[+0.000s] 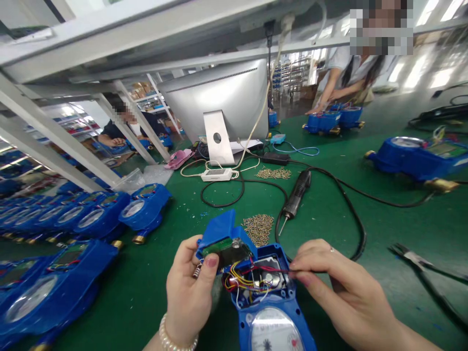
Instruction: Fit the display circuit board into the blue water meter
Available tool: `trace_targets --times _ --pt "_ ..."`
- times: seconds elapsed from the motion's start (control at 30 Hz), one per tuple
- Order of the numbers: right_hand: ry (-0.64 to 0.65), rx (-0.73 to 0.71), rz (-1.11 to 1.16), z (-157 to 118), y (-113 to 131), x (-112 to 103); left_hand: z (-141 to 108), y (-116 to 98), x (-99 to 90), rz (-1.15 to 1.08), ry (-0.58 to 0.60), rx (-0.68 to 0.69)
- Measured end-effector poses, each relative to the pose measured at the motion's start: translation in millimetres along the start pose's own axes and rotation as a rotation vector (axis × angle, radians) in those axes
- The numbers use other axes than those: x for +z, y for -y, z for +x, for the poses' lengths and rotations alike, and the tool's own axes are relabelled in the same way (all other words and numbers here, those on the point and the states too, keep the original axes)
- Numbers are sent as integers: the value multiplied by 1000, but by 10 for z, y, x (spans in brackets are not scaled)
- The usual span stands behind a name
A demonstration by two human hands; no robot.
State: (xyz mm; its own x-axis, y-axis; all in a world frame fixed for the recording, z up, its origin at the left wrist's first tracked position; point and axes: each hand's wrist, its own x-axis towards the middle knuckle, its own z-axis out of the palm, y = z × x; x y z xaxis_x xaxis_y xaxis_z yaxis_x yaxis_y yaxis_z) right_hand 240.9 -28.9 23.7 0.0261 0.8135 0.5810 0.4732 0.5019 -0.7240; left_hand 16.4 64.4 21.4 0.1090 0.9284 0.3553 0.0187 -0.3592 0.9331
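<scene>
Head view: the left hand (190, 287) grips the raised blue lid (219, 231) with its circuit board (226, 251) of an open water meter (266, 302) on the green worktop (329, 214). The right hand (336, 287) pinches the wires (252, 278) at the meter's right edge. Beyond both hands lie loose screws (259, 228) and an electric screwdriver (297, 195); pliers (413, 257) lie right of the right hand.

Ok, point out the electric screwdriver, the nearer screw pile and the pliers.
Electric screwdriver (298, 192), head view, on its black body.
Nearer screw pile (258, 228), head view, pile's middle.
Pliers (411, 254), head view, near the pivot.
</scene>
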Motion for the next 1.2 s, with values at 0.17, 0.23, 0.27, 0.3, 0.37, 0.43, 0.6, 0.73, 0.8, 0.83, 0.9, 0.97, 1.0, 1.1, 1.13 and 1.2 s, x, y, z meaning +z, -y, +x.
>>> trace_targets --times 0.17,0.23,0.27,0.3,0.37,0.43,0.6,0.73,0.8,0.83,0.9,0.97,1.0,1.1,1.13,1.2 --pt "-3 73 30 8 -25 17 -8 -34 41 -151 73 -45" --pt "2 97 46 9 -44 24 -9 -53 56 -207 104 -131" --pt "3 107 53 10 -51 28 -7 -62 63 -230 115 -171" --pt "2 113 56 11 -55 31 -5 -70 71 -247 125 -207" --pt "-3 113 45 16 -55 35 -1 -83 86 -267 143 -259" --pt "-12 92 23 26 -46 36 0 -92 99 -277 161 -279" --pt "12 7 -21 53 -27 53 -15 -94 127 -231 158 -273" --pt "1 -81 -94 70 1 104 -40 -97 147 -215 140 -282" --pt "-14 -125 -130 82 30 138 -53 -103 152 -198 126 -275" --pt "-19 -145 -148 88 46 154 -58 -107 154 -190 121 -269" --pt "-27 -175 -186 103 78 184 -63 -115 158 -176 116 -256" --pt "-36 -195 -218 116 109 204 -64 -124 162 -172 112 -244" --pt "-39 -198 -223 121 123 210 -64 -129 164 -173 113 -245" --pt "-35 -152 -159 130 160 203 -62 -147 165 -178 132 -268" --pt "-38 -116 -116 132 169 193 -63 -153 163 -178 144 -273" --pt "-50 -14 -23 138 178 162 -67 -163 156 -175 167 -275"
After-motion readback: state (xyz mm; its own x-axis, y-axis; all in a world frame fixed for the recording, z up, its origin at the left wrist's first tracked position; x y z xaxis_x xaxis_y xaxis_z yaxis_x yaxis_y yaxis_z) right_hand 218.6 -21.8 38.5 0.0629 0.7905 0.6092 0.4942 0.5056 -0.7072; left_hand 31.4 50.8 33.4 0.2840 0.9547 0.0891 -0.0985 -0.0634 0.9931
